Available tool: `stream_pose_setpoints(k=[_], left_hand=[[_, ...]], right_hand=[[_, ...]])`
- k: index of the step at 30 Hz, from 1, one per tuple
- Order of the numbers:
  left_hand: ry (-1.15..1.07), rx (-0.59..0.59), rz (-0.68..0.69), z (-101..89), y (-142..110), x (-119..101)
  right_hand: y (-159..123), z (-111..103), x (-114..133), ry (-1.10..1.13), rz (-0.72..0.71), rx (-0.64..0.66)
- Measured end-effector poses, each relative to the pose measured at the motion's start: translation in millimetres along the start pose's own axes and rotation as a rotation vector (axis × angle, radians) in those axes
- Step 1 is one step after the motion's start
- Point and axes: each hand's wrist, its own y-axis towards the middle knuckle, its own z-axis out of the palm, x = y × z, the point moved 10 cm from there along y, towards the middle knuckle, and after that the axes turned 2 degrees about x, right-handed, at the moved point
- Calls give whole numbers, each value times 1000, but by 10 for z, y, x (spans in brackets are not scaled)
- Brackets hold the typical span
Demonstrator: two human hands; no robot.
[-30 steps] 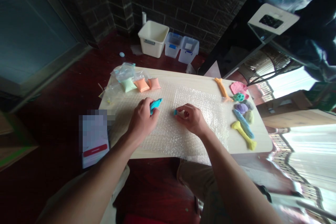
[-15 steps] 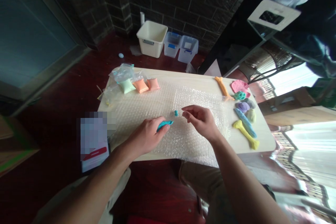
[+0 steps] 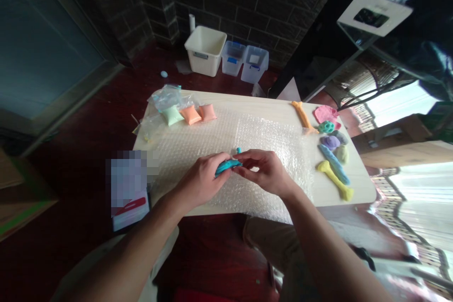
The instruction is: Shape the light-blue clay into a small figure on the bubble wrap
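A lump of teal modelling clay [image 3: 226, 165] is gripped in my left hand [image 3: 205, 172], its tapered end pointing right. The fingers and thumb of my right hand [image 3: 264, 170] close on that end of the clay. Just beyond the fingertips, small teal clay bits [image 3: 238, 150] rest on a sheet of bubble wrap [image 3: 272, 137]. The bubble wrap lies over the pale table [image 3: 262, 104] under both hands.
Green, orange and pink clay packets [image 3: 191, 114] lie at the back left. Along the right side sit shaped clay pieces, including a yellow bone shape [image 3: 335, 180], a blue strip [image 3: 334, 164] and a pink piece [image 3: 326, 114]. Bins [image 3: 205, 49] stand on the floor behind.
My right hand has moved left and down from beside the small teal bits to the end of the clay. The left hand still holds the clay, now slightly raised and turned.
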Motion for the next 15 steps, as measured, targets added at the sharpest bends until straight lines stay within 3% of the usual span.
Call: stream_pose_setpoints(k=[10,15], left_hand=[[-14,-4,30,-51,23,-71],[-13,-22,16,-58,24,-49]], right_hand=[[-13,-17,82,22,-45,-13],[-18,-4,29,75,-2,-13]])
